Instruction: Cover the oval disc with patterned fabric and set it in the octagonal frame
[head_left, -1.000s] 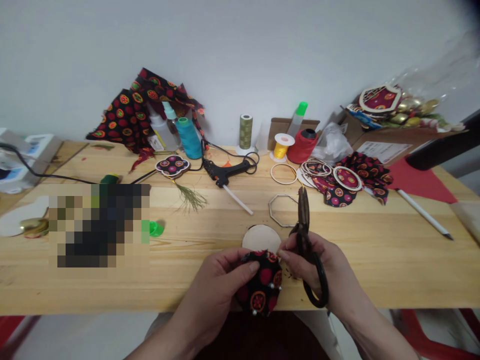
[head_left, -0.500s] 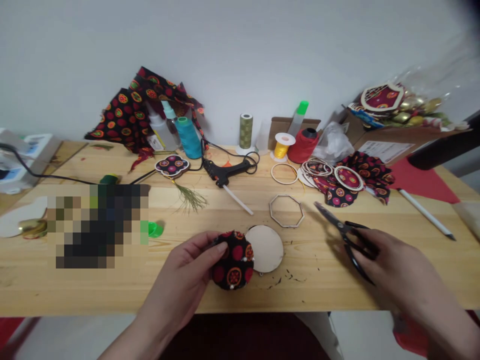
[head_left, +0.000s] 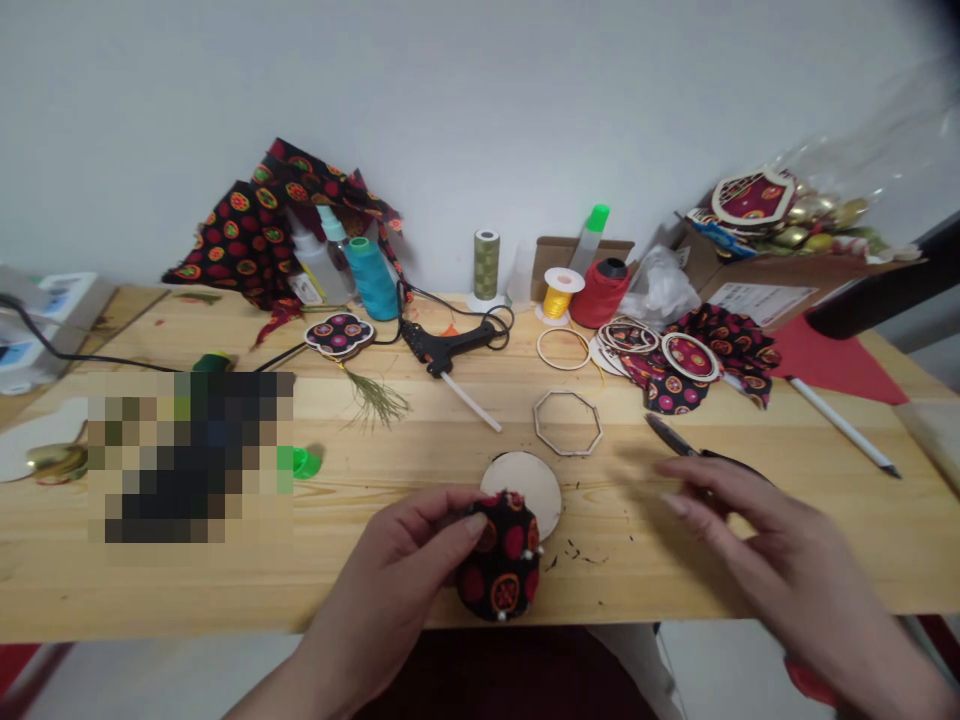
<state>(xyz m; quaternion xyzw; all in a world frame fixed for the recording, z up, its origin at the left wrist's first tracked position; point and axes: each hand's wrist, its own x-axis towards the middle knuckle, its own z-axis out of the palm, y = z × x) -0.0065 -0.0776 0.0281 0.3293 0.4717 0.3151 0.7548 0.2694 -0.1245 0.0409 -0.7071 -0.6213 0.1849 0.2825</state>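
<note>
Between the thumb and fingers of my left hand (head_left: 409, 570) is a round piece of dark patterned fabric (head_left: 504, 572). Small white pinheads show along its edge. A pale round disc (head_left: 525, 482) lies on the table just behind the fabric, which overlaps it in view. Over at the right, my right hand (head_left: 772, 545) hovers with fingers apart and nothing in them. Black-handled scissors (head_left: 673, 438) lie on the wood beyond those fingers, their handles partly hidden by the hand.
An octagonal frame (head_left: 583, 453) and a glue gun (head_left: 450, 350) lie farther back. Thread spools, including a blue one (head_left: 373, 280) and a red one (head_left: 602, 295), stand near the wall. A white pen (head_left: 841, 425) rests at right. Dark scraps dot the wooden table (head_left: 360, 470).
My right hand has let go of the scissors, which now lie on the table, and its fingers have spread. My left hand has brought the round fabric piece rightward and closer to me.
</note>
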